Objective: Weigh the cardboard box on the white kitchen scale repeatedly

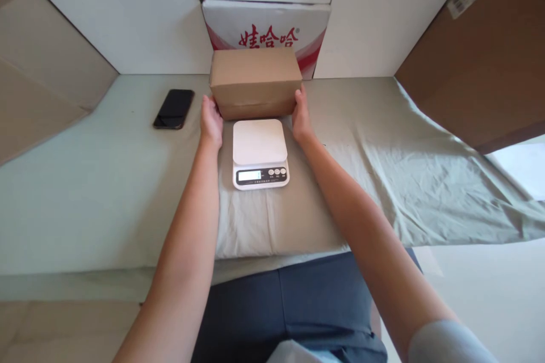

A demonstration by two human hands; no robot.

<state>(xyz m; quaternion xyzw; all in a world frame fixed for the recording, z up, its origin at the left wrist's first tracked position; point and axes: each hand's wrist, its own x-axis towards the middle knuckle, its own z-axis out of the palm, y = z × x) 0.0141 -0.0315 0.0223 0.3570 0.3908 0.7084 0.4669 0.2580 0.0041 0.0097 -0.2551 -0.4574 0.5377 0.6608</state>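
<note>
1. From the head view, the step in hand appears to be the handling of a closed brown box just behind a white kitchen scale, in front of a printed carton, and it is steadied from both ends!
2. The box's left end is grasped by the left hand, the right end by the right hand; the fingers are partly hidden, but neither hand looks released or clenched empty.
3. Whether the box is held just clear of the green cloth or rested on it cannot be told, nor whether the scale is touched.
4. For the next move, even pressure from both palms would seem to be called for, with the box kept level and the scale not knocked.
5. Now the count: two hands, one box between them, one scale with three buttons and one lit display, its reading too small to be made out.
6. One dark phone is seen lying to the left; one printed carton is counted at the back, and two large brown cardboard sheets or cartons, one at the left side and one at the right.
</note>
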